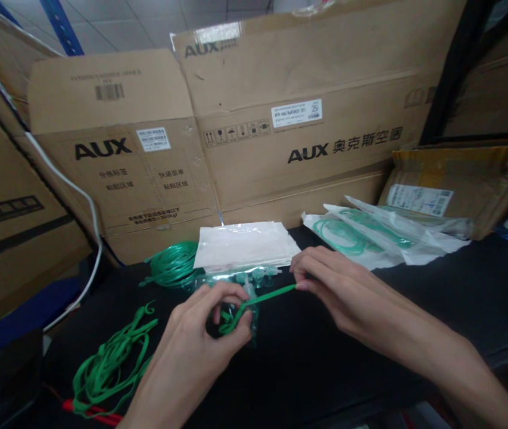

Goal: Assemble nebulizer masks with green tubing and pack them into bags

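Note:
A flat green elastic strap [274, 294] is stretched between my two hands above the black table. My left hand [206, 328] is closed around its gathered end, with green folds showing inside the curled fingers. Thumb and fingertips of my right hand [332, 283] pinch the other end. Just beyond the left fingertips is a clear, green-tinted plastic piece [254, 325], partly hidden by that hand; whether I grip it too, I cannot tell. Behind it lie clear plastic parts [236, 276] in front of a stack of white pouches [245, 243].
Loose green straps [113, 363] lie at the left over something red [95, 412]. Coiled green tubing [173, 264] sits behind. White-and-clear packs [356, 232] with green tubing are at right, by a taped box [436, 185]. Large cardboard [245, 173] walls the back; a white cable [95, 220] hangs left.

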`<state>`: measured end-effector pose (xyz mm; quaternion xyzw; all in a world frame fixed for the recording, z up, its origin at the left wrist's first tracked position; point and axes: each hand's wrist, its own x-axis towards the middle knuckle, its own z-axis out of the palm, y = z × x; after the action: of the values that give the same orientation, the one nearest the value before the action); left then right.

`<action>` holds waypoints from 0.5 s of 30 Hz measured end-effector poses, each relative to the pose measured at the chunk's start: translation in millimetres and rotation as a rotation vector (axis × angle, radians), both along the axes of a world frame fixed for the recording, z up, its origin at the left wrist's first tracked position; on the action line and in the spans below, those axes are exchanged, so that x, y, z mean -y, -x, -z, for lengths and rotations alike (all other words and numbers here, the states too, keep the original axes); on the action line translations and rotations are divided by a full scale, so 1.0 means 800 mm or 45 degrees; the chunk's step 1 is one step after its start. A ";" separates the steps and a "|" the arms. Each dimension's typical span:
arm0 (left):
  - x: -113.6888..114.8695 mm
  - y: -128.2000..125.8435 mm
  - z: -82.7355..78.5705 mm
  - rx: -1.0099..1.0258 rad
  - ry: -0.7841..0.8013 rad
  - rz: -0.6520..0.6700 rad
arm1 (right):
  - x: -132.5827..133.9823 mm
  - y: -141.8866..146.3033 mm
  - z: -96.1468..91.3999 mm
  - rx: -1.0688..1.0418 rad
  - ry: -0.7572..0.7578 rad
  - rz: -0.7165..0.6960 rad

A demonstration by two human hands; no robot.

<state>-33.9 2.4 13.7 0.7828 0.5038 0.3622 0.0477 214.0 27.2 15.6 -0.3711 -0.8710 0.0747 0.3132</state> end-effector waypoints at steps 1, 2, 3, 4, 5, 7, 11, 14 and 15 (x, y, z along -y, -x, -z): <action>0.000 -0.001 0.000 0.016 0.009 0.012 | 0.004 0.005 -0.002 -0.052 0.061 -0.057; 0.000 -0.001 0.000 0.038 0.019 0.022 | 0.007 0.010 -0.004 -0.110 0.126 -0.126; -0.001 -0.001 0.001 0.062 0.029 0.033 | 0.010 0.016 -0.006 -0.177 0.178 -0.198; -0.002 0.000 0.001 0.088 0.041 0.036 | 0.012 0.021 -0.008 -0.250 0.212 -0.248; -0.003 0.001 0.001 0.116 0.051 0.032 | 0.012 0.024 -0.009 -0.322 0.226 -0.258; -0.005 0.005 0.002 0.187 0.075 0.011 | 0.010 0.030 -0.011 -0.439 0.241 -0.161; -0.005 0.008 0.004 0.455 0.188 0.064 | 0.004 0.040 -0.005 -0.565 0.451 -0.017; -0.002 0.000 0.005 0.632 0.285 0.200 | 0.004 0.053 0.006 -0.716 0.666 -0.151; -0.001 -0.004 0.005 0.660 0.304 0.234 | 0.005 0.057 0.010 -0.784 0.719 -0.184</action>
<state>-30.8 3.1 10.0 0.6954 0.4409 0.4823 0.2990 168.5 23.2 7.7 -0.3405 -0.7059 0.4395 0.4389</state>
